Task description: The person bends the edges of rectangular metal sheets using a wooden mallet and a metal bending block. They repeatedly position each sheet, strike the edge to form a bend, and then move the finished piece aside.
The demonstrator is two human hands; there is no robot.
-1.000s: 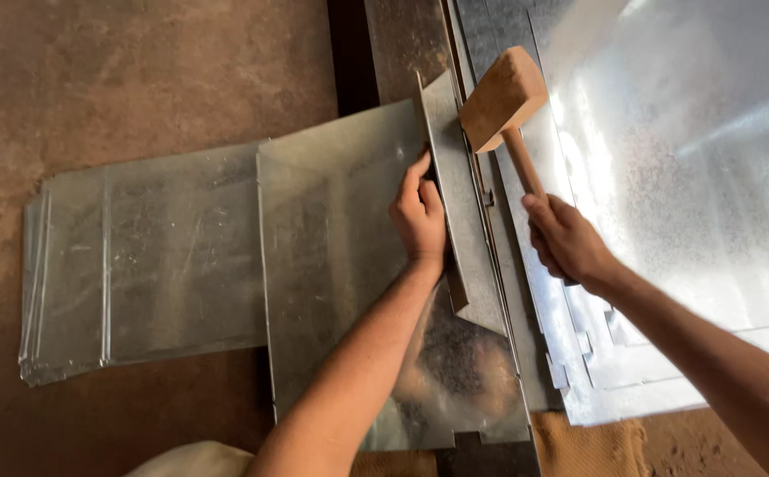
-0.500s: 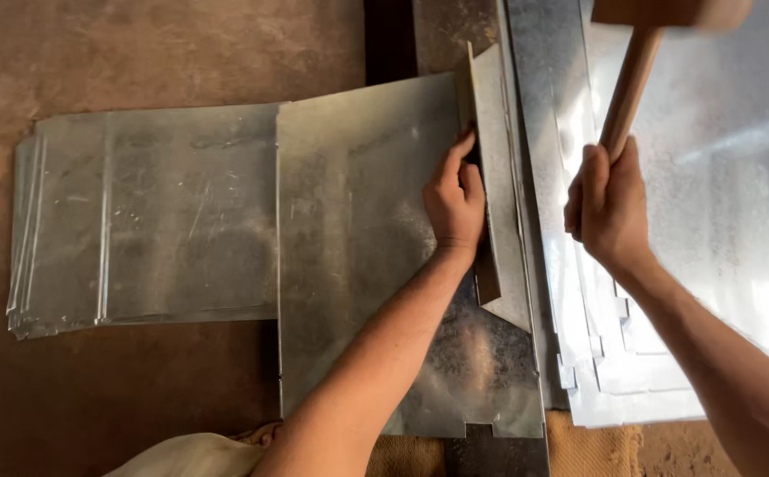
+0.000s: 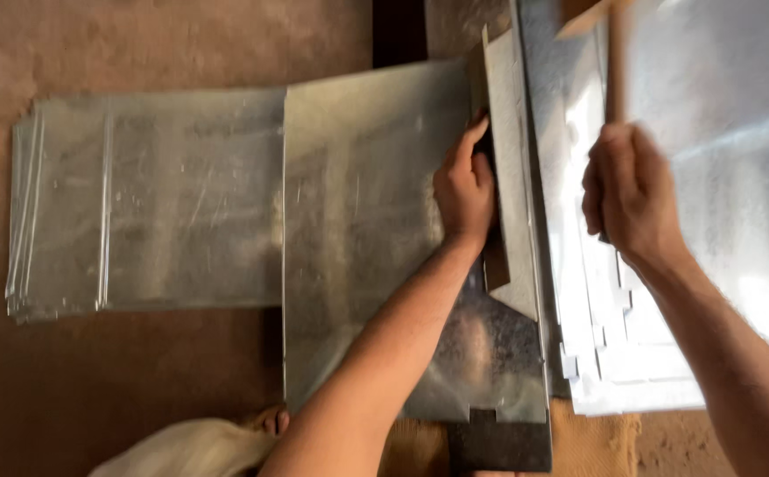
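So the left hand (image 3: 464,190) is pressed flat-ish on the galvanised sheet (image 3: 367,221), fingers curled over its folded-up edge (image 3: 510,168) and gripping it, same spot as half a second back. Over at 3 o'clock from it, the right hand (image 3: 630,196) is clenched around the wooden mallet handle (image 3: 615,66). That mallet has gone higher than before: a second ago the whole head sat over the fold, now only a sliver of the mallet head (image 3: 587,13) shows at 12 o'clock, cut off by the frame. Bright sheets (image 3: 720,177) lie under the right hand. Out at 9 o'clock a stack of sheets (image 3: 146,203) rests on the brown floor (image 3: 137,53).
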